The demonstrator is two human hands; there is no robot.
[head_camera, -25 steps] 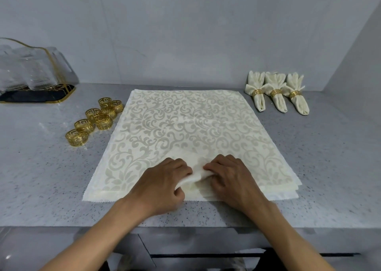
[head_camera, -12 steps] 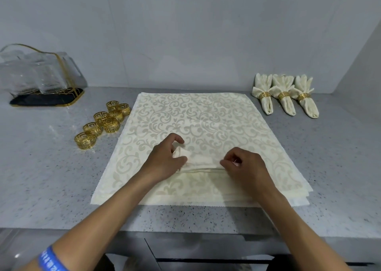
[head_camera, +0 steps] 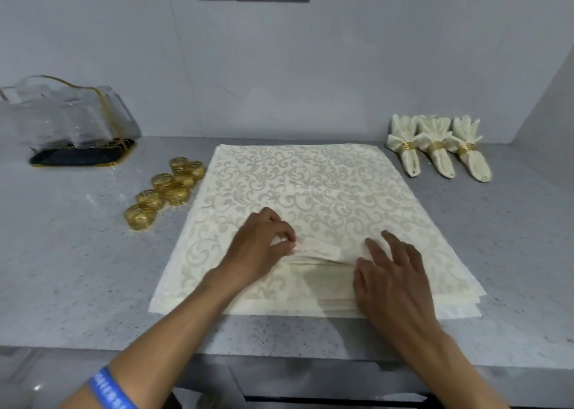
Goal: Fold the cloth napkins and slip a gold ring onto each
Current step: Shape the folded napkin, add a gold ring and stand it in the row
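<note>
I count three ringed napkins (head_camera: 438, 147) finished, lying well right of the napkin stack (head_camera: 310, 178) at its far corner. Six loose gold rings (head_camera: 164, 191) wait just left of the stack, so several napkins remain. My left hand (head_camera: 261, 244) pinches the pleated fold (head_camera: 313, 253) gathered in the stack's top napkin; my right hand (head_camera: 388, 272) lies flat and relaxed beside that fold.

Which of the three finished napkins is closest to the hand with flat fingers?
The leftmost finished napkin of the three lies closest to the right hand. The middle one and the rightmost one lie farther to the right.
</note>
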